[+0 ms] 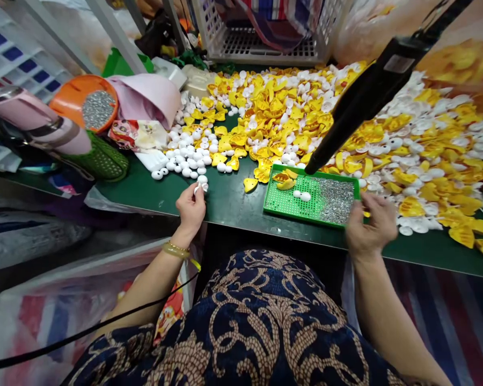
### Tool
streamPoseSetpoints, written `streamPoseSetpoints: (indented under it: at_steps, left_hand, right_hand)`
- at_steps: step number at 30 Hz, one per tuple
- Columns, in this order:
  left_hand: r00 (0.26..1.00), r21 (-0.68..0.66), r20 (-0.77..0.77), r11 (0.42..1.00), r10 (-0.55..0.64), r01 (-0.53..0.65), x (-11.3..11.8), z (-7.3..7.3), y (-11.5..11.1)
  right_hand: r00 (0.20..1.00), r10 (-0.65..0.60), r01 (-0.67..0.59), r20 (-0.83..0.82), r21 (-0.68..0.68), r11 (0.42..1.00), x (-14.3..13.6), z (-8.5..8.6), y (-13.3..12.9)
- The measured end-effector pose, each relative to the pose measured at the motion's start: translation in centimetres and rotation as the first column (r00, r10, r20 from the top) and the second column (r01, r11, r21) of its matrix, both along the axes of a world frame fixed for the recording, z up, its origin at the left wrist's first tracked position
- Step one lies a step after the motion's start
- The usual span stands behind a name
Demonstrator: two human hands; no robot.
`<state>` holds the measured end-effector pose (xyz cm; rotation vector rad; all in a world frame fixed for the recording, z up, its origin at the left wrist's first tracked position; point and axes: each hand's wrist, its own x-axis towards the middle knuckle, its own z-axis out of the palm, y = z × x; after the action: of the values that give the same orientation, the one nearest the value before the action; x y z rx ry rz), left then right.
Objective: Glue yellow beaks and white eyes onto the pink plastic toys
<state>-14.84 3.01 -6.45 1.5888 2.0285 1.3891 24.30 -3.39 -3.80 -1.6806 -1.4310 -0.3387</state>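
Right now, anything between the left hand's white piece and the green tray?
Nothing visible on the direct line: bare table lies between the left hand with its white piece and the green tray. One yellow piece lies just beyond.

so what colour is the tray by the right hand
Green, a perforated tray at the right hand; head view.

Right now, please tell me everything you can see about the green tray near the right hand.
The green tray is a shallow rectangular dish, apparently plastic, with a low rim and a dotted, perforated-looking floor. It lies flat near the front edge of the dark green table. Its right part holds a heap of tiny silvery pieces; two small white parts lie mid-tray and yellow shells at the back. A black tool points down at its far rim. The right hand is at its right end, blurred.
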Motion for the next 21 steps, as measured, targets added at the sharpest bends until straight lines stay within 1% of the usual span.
streamPoseSetpoints:
  at_steps: [2, 3, 5, 7, 8, 10, 12, 15, 18, 21]
  left_hand:
    - [0.992, 0.05, -0.121, 0.999, 0.017, -0.011, -0.1, -0.7, -0.1]
    - [0.982, 0.065, -0.186, 0.998, 0.014, -0.002, 0.0, -0.9, -0.3]
    - [0.947, 0.068, -0.321, 0.997, -0.023, 0.047, 0.2, -1.0, -0.8]
    - [0.907, 0.058, -0.417, 0.995, -0.052, 0.083, 0.5, -1.1, -1.3]
    - [0.896, 0.062, -0.44, 0.994, -0.05, 0.086, 0.6, -1.1, -1.4]
    - [0.895, 0.09, -0.445, 0.993, -0.03, 0.077, 0.7, -1.3, -1.3]
    - [0.907, 0.11, -0.422, 0.991, -0.02, 0.073, 0.7, -1.4, -1.1]
    - [0.916, 0.107, -0.401, 0.991, -0.035, 0.084, 0.6, -1.4, -0.8]
    - [0.919, 0.072, -0.387, 0.991, -0.076, 0.112, 0.9, -1.3, -1.0]
    - [0.926, 0.019, -0.355, 0.989, -0.131, 0.148, 1.3, -1.0, -1.4]
  right_hand:
    - [0.982, -0.183, 0.185, -0.034, 0.048, 0.982, 1.9, -1.1, -2.4]
    - [0.97, -0.239, 0.241, -0.045, 0.041, 0.97, 2.7, -1.9, -3.4]
    - [0.953, -0.295, 0.295, -0.077, -0.005, 0.955, 3.8, -3.5, -5.0]
    - [0.945, -0.304, 0.299, -0.117, -0.058, 0.952, 4.2, -4.7, -5.9]
    - [0.946, -0.298, 0.29, -0.13, -0.081, 0.954, 4.3, -5.1, -6.1]
    - [0.95, -0.281, 0.267, -0.134, -0.112, 0.957, 4.3, -5.2, -6.0]
    - [0.956, -0.265, 0.246, -0.128, -0.143, 0.959, 4.5, -4.8, -5.5]
    - [0.967, -0.226, 0.189, -0.119, -0.262, 0.946, 5.1, -4.1, -4.6]
    - [0.98, -0.199, 0.173, -0.031, -0.369, 0.913, 5.5, -3.6, -4.2]
    - [0.981, -0.171, 0.194, 0.092, -0.406, 0.893, 5.3, -3.5, -4.4]
